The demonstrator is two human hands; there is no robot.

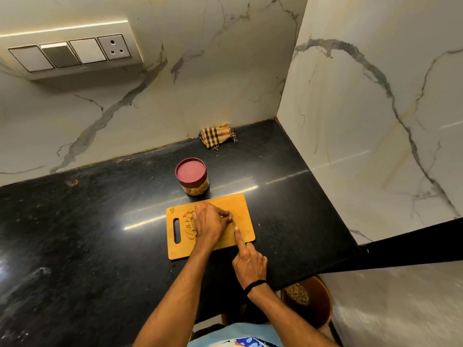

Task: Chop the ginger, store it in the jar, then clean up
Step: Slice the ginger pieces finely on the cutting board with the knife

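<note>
left hand (pixel 209 222) curls over the ginger (pixel 188 217) mid cutting board (pixel 240 204), fingertips toward 3 o'clock. right hand (pixel 250 264), at its 5 o'clock, grips the knife (pixel 246 244), forefinger along it pointing to 12, nearer the uncut end.

The light here is warm, yellowish and rather dim. It seems to come from above: I see long bright streaks of glare on the glossy black stone counter (pixel 100 221), and one thin bright line along the top of the white wall switch panel (pixel 70 53), with a soft shadow under it. The orange wooden cutting board (pixel 238 204) in the middle looks sharp. The wide lens bends the veined white marble walls (pixel 375 121) towards the sides. The lower left and lower right corners are smeared by blur.
</note>
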